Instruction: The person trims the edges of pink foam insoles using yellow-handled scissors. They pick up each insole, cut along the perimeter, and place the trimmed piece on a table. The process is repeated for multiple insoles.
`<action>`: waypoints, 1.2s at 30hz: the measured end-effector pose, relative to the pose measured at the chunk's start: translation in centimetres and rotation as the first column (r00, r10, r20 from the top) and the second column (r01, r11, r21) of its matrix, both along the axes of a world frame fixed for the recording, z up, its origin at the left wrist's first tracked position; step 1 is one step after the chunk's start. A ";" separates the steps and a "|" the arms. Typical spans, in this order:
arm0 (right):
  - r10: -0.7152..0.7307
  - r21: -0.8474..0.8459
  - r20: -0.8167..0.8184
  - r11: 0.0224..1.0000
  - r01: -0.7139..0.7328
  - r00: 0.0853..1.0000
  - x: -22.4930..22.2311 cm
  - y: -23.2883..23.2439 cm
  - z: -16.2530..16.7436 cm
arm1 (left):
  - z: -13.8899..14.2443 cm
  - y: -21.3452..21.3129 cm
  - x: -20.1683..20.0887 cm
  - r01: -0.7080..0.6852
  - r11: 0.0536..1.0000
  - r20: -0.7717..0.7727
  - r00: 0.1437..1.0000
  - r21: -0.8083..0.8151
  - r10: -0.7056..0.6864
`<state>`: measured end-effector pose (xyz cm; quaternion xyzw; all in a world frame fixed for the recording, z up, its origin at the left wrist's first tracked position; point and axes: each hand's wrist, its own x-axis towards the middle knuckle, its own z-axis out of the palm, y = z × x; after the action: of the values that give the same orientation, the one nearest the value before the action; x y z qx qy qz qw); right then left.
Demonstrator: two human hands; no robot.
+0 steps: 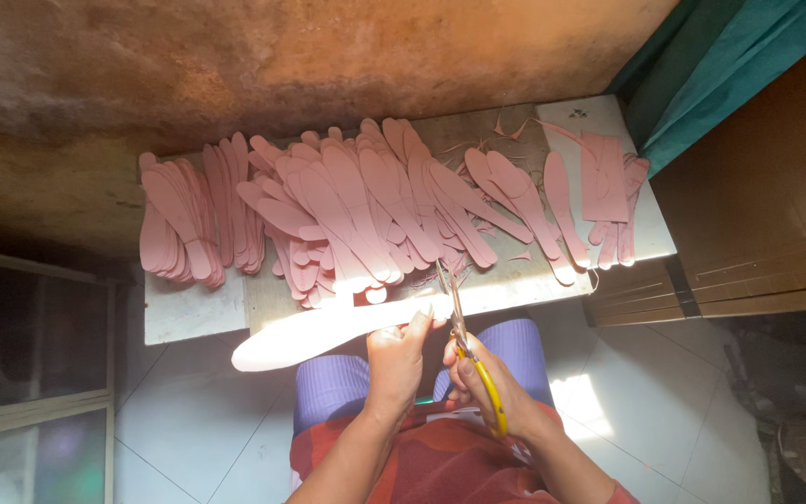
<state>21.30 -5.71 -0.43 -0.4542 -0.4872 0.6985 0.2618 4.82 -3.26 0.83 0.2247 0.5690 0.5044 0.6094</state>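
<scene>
My left hand (394, 359) grips one end of a long pale insole-shaped piece (328, 334) that reaches out to the left over my lap. My right hand (489, 383) holds yellow-handled scissors (464, 341), blades pointing up toward the table and meeting the piece's right end. Both hands sit close together just below the table's front edge, above my purple-clad knees.
A small white table (188, 317) against the brown wall carries several overlapping stacks of pink insole cut-outs (347, 210), with more pink pieces and thin scraps (604, 187) at the right. A brown cabinet (757, 233) and green cloth stand right; white tiled floor lies below.
</scene>
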 end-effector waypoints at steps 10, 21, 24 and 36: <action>0.012 0.089 0.029 0.996 -0.015 1.000 -0.4 -0.3 0.5 | 0.4 -0.7 0.7 -0.066 0.998 -0.008 0.998 -0.016 0.066; 0.009 0.174 0.020 0.985 -0.013 1.000 -0.1 -0.6 -0.2 | 1.5 -1.0 1.2 -0.059 0.998 0.076 0.996 0.031 0.056; 0.020 0.202 -0.007 0.979 -0.018 1.000 -0.2 -0.6 -0.2 | 2.0 -1.2 1.2 -0.034 0.999 0.230 0.973 0.012 0.030; -0.039 0.189 0.075 0.982 0.024 0.996 -0.7 -0.7 -0.1 | 0.4 -1.3 1.5 -0.107 0.992 0.074 0.992 0.061 0.102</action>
<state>20.63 -6.36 -0.54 -0.4623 -0.5536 0.6266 0.2952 6.33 -4.55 1.19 0.1963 0.5415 0.5613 0.5944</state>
